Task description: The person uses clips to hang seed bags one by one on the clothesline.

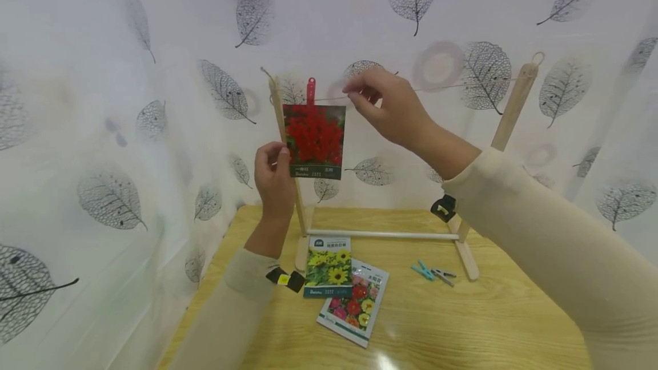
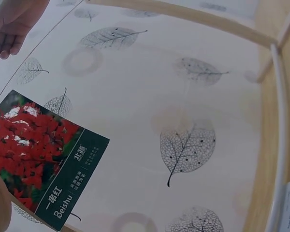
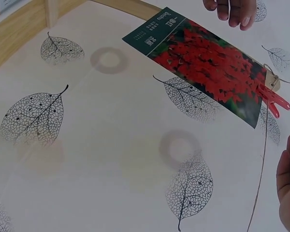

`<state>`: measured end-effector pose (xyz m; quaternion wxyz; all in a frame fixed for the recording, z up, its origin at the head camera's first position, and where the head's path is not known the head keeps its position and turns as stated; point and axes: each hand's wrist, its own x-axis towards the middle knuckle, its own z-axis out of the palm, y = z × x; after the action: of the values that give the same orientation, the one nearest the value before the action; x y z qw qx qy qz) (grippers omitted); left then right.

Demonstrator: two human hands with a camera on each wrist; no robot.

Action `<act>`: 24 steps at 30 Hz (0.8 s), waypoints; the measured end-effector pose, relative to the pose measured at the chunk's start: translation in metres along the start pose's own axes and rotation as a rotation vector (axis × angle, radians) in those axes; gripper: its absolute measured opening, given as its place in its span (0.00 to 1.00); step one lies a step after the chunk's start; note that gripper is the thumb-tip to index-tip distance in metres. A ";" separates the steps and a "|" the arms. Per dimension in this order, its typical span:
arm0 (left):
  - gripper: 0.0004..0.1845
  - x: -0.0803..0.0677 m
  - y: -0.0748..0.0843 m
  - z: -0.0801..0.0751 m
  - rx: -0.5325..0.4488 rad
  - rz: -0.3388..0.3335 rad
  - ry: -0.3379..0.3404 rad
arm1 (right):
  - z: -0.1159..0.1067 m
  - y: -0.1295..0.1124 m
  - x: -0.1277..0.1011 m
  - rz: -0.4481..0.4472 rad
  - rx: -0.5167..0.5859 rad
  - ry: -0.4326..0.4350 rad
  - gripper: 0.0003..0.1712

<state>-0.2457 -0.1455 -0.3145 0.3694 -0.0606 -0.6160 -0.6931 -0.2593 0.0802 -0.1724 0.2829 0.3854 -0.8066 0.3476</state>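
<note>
Wooden frame stands at back of table, string stretched between its two posts. Seed packet hangs from string near left post, clip on its top edge. Left hand at packet's lower left edge, right hand on string just right of packet. On table before frame: two packets, sunflower packet overlapping mixed-flower packet; two loose pegs to their right, near frame's right foot

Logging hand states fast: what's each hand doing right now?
Left hand: holds the red-flower packet's edge.
Right hand: pinches the string.
</note>
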 end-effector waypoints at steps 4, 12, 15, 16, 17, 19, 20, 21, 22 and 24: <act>0.08 -0.001 -0.001 0.000 -0.014 -0.020 0.006 | -0.001 0.001 -0.004 -0.010 0.021 0.006 0.10; 0.08 -0.001 -0.005 0.000 -0.045 -0.009 -0.003 | 0.000 0.004 -0.016 0.035 0.011 -0.012 0.09; 0.09 -0.001 -0.006 -0.001 -0.047 -0.006 -0.004 | 0.002 0.006 -0.020 0.036 0.010 -0.014 0.09; 0.10 -0.002 -0.006 -0.002 -0.043 -0.005 -0.002 | 0.003 0.007 -0.021 0.034 0.013 -0.015 0.09; 0.10 -0.002 -0.005 -0.002 -0.039 -0.007 -0.002 | 0.003 0.008 -0.022 0.032 0.018 -0.016 0.09; 0.11 -0.003 -0.005 -0.004 -0.035 -0.012 -0.004 | 0.005 0.009 -0.024 0.027 0.021 -0.014 0.09; 0.12 -0.003 -0.005 -0.004 -0.033 -0.013 -0.006 | 0.005 0.010 -0.025 0.027 0.024 -0.013 0.09; 0.12 -0.004 -0.005 -0.005 -0.032 -0.013 -0.006 | 0.005 0.011 -0.026 0.026 0.027 -0.011 0.10; 0.12 -0.004 -0.005 -0.005 -0.030 -0.011 -0.007 | 0.006 0.011 -0.027 0.029 0.029 -0.009 0.10; 0.11 -0.004 -0.006 -0.006 -0.033 -0.010 -0.006 | 0.007 0.013 -0.029 0.037 0.028 -0.007 0.10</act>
<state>-0.2435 -0.1492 -0.3229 0.3630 -0.0659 -0.6058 -0.7049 -0.2554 0.0931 -0.2020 0.2684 0.3755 -0.8096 0.3627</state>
